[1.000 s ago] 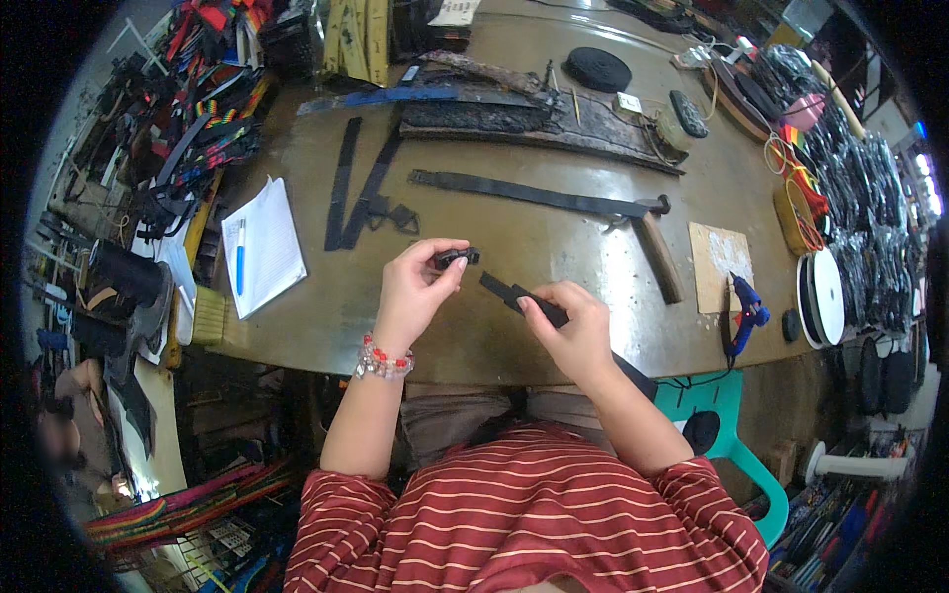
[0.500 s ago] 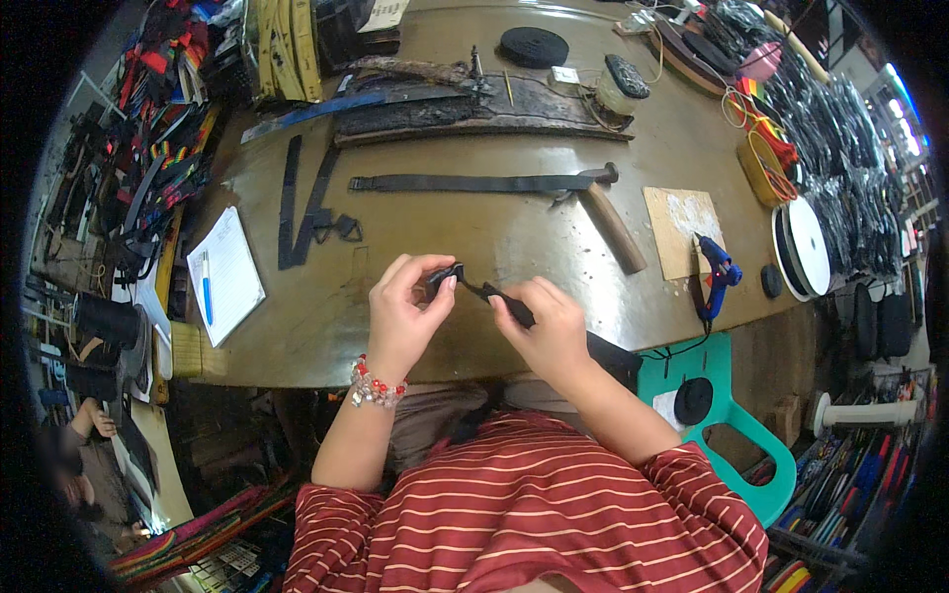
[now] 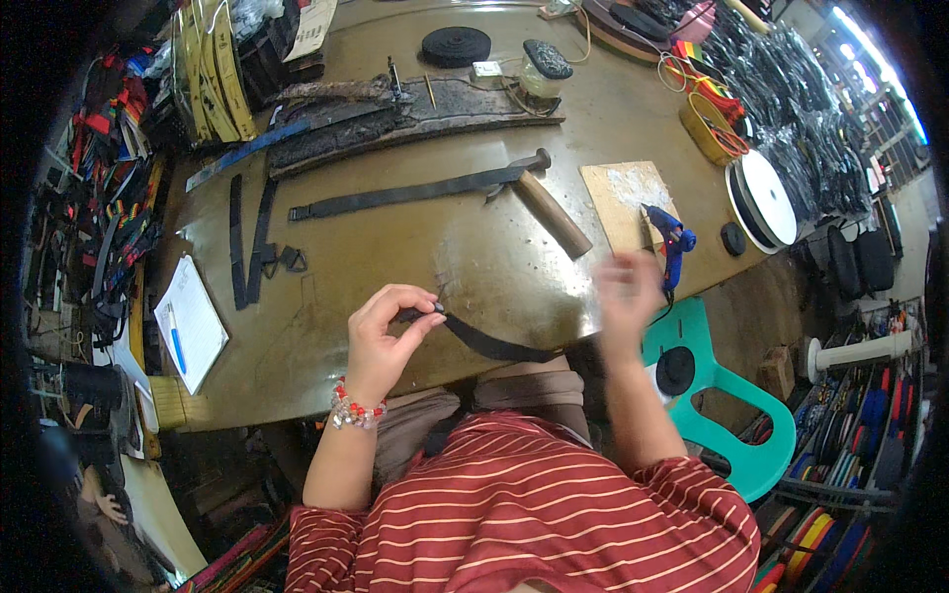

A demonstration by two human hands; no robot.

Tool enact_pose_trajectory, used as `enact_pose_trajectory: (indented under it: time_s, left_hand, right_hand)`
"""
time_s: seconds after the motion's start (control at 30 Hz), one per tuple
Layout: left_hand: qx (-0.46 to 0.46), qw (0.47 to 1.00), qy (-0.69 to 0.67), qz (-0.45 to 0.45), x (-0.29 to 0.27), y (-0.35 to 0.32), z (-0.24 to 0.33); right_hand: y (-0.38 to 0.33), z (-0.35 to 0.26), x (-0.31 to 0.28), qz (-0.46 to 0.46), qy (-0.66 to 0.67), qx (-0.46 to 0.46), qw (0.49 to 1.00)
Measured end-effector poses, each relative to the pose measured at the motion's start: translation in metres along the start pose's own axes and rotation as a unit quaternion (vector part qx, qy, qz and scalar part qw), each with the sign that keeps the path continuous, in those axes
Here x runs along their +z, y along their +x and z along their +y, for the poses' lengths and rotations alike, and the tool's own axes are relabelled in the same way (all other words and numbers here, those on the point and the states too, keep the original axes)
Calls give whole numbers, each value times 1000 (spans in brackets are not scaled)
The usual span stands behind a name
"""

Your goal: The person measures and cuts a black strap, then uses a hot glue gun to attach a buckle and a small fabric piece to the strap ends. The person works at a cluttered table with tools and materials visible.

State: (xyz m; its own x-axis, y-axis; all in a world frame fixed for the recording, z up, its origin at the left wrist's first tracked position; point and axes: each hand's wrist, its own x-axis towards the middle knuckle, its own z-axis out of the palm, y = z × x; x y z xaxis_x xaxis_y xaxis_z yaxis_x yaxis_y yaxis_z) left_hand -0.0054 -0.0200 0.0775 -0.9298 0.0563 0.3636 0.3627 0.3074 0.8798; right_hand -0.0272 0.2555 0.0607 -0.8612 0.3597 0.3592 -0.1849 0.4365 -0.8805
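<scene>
Left hand (image 3: 381, 328) has thumb and fingers pinched narrow on the end of a black strap (image 3: 494, 347), plus some small dark bit at the fingertips that's too hidden to make out. From that pinch the strap droops off toward 4 o'clock, down to the near edge of the brown table (image 3: 366, 259). Right hand (image 3: 629, 289) is well apart at about 3 o'clock from the left one, and it's a total motion blur, so can't tell if it's wide or narrow or got anything in it. Going round from the right hand: a tan board (image 3: 605, 198) with whitish stuff smeared on it at 12, a blue glue gun (image 3: 676, 240) just beside the hand at 1, a white-sided spool (image 3: 771, 198) at 2, a green chair (image 3: 704, 348) at 5 and a hammer (image 3: 554, 215) with a wooden handle at 10 to 11. Going round from the left hand: a longer black belt (image 3: 405, 195) lies at 12, reaching right up to the hammer head, a bent dark webbing piece (image 3: 237, 247) at 10, and a notepad (image 3: 198, 331) with a blue pen (image 3: 176, 339) on it at 9
</scene>
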Motion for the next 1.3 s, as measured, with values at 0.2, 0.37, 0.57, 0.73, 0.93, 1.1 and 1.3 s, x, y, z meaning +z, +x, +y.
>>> enact_pose_trajectory:
  time_s: [0.2,0.37,0.57,0.73,0.93,1.1,1.3]
  left_hand:
    - [-15,972,-235,-23,-2,1,-5]
    - [-20,930,-366,-34,4,3,-3]
    - [-43,843,-536,-6,5,2,-4]
    - [-46,863,-503,16,0,1,-1]
    - [-81,876,-474,32,1,2,3]
    - [-67,862,-502,13,1,1,-1]
    - [-66,874,-480,24,4,3,-5]
  right_hand:
    - [86,101,-80,23,-279,-18,960]
    - [173,31,-83,-202,-538,61,816]
    - [94,-64,-28,-238,-288,-130,919]
    - [21,-87,-20,-259,-90,-326,905]
    - [18,-90,-8,-237,-99,-353,900]
    - [17,-84,-5,-233,-116,-353,899]
    - [14,-85,-10,-254,-127,-339,897]
